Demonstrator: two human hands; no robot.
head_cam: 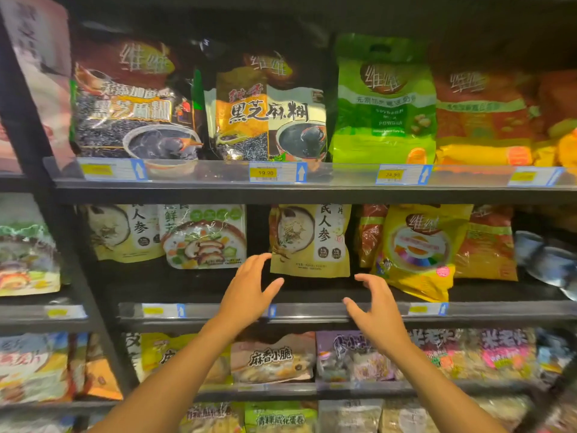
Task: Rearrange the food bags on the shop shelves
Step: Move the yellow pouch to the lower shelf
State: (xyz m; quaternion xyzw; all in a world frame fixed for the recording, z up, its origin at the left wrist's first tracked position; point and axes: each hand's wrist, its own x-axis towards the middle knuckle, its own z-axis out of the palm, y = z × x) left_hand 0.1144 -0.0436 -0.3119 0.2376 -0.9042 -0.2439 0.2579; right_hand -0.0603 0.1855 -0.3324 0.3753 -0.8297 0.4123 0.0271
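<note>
Dark metal shop shelves (312,195) fill the view, their clear plastic price strips carrying yellow tags, several too blurred to read. The outer edges smear: the bags at far left and right and the lowest row are cut off or hard to make out. On the top shelf stand glossy black sesame-paste bags (268,110), a bright green soybean powder bag (384,101) with a cut-out handle, and orange bags (480,117) beside it. On the middle shelf a large yellow bag (418,248) leans forward, partly hiding a red-orange one behind it. Left of it, with bare shelf on both sides, stands the pale yellow ginseng pouch (312,242), flat and matte, its top cut off by the shelf above. The left hand (249,292) is spread wide, fingertips just at the pouch's lower left corner. The right hand (374,307) is also spread and holds nothing, just below its lower right corner, apart from it.
</note>
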